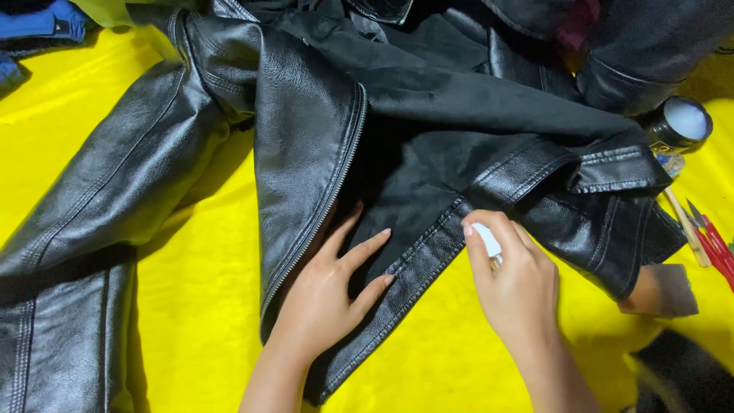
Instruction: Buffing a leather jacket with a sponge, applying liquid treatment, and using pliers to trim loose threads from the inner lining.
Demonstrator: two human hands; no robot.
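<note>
- Nearest the camera: left hand [330, 294], flat and unclenched, fingers spread, palm pressing the dark inner lining of a black leather jacket [306, 130] just beside the zipper edge [317, 206]; nothing gripped, only held down.
- Level with it, to the right: right hand [516, 287], curled around a small white object [485, 239], index finger laid over its top; tip touching or all but touching the stitched hem band [428, 256]. Kind of object not discernible; mostly hidden by the fingers.
- Judged good practice for this step: lining kept taut under the flat palm, so the hem cannot creep; white tip drawn along the stitch line rather than across it; pressure light, wrist low.
- Jacket spread open, lining upward, across a yellow cover [206, 306]. Hem band runs on a diagonal, from lower left near the left wrist up to the right towards the folded front panel [604, 222]. Long axis of the body roughly bottom to top of view, collar end far, hem end near.
- Left of the body: one sleeve [99, 206], lying on a slant from upper right to the lower left corner.
- At the right edge: red-handled scissors [715, 245] beside a pale wooden stick [684, 226], and a brown block [665, 291] just below the front panel.
- Farther back, right: a round dark tin with pale contents [683, 122], just beside the jacket.
- Farthest, top left corner: blue fabric [46, 23].
</note>
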